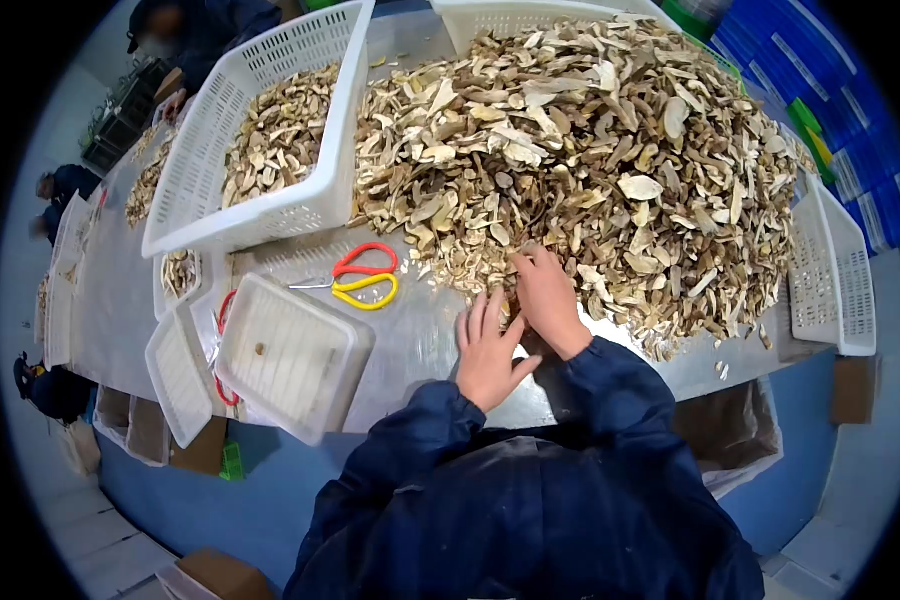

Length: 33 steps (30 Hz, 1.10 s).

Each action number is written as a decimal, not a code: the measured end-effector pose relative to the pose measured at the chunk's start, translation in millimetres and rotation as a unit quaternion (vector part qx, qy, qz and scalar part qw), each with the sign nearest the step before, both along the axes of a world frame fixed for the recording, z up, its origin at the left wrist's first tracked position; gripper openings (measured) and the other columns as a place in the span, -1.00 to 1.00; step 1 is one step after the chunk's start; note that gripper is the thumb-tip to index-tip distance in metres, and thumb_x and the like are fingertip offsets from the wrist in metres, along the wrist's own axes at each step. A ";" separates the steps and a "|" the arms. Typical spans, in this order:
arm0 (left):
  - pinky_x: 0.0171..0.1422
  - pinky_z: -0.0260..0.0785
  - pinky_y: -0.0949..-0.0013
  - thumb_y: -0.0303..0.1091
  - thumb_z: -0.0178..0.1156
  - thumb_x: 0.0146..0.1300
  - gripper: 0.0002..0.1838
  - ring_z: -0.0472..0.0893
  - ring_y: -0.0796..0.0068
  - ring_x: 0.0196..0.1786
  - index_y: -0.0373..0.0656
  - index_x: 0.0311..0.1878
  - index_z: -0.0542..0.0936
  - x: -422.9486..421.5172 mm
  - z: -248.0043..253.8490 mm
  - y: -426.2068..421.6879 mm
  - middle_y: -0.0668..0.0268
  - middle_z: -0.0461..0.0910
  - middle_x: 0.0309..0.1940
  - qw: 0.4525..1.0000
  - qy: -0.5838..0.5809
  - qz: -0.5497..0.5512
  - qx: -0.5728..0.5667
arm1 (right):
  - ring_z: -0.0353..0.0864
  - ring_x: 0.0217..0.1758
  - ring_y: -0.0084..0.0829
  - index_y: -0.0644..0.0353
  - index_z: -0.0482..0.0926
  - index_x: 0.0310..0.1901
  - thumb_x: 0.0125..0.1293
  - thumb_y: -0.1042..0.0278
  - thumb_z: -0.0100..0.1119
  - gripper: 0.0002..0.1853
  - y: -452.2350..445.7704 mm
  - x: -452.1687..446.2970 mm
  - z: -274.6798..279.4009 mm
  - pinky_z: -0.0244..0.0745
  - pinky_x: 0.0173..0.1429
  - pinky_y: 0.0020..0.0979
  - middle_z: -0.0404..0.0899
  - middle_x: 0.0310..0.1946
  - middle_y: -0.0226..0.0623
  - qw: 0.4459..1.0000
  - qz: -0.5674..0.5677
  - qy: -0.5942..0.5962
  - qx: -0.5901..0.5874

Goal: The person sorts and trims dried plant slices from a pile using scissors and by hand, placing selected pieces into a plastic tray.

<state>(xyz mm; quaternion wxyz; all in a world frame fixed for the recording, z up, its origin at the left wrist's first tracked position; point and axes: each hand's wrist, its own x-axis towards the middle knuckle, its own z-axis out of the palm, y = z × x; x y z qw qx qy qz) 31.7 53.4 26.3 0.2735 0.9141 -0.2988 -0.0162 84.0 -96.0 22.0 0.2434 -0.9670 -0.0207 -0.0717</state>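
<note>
A large heap of dried mushroom slices (pixel 610 170) covers the metal table in front of me. My left hand (pixel 488 350) lies at the heap's near edge, its fingers spread and their tips touching small slices. Close beside it, my right hand (pixel 550 303) reaches into the same edge with fingers curled together and pointing left. Its fingertips are partly hidden among the slices, so what they hold, if anything, does not show. Left of my hands lie scissors (pixel 365 275) with one red and one yellow handle loop.
A white perforated basket (pixel 260 215) holding more slices stands back left. Nearer are a white tray (pixel 290 350) with one small brown piece and a white lid (pixel 180 375). Another white basket (pixel 835 270) stands right. Blue crates (pixel 820 90) are stacked behind. Other people work at left.
</note>
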 end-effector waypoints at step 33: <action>0.50 -0.14 -0.03 -0.34 0.16 0.16 -0.28 0.03 -0.23 0.44 -0.27 0.39 0.17 -38.0 -11.3 68.2 -0.27 -0.01 0.40 0.978 0.014 0.120 -0.170 | 0.30 0.35 -0.06 0.31 0.33 0.26 0.36 0.31 -0.03 -0.53 -4.4 -104.4 3.2 0.18 0.39 -0.26 0.34 0.27 0.00 0.931 -0.005 0.044 0.363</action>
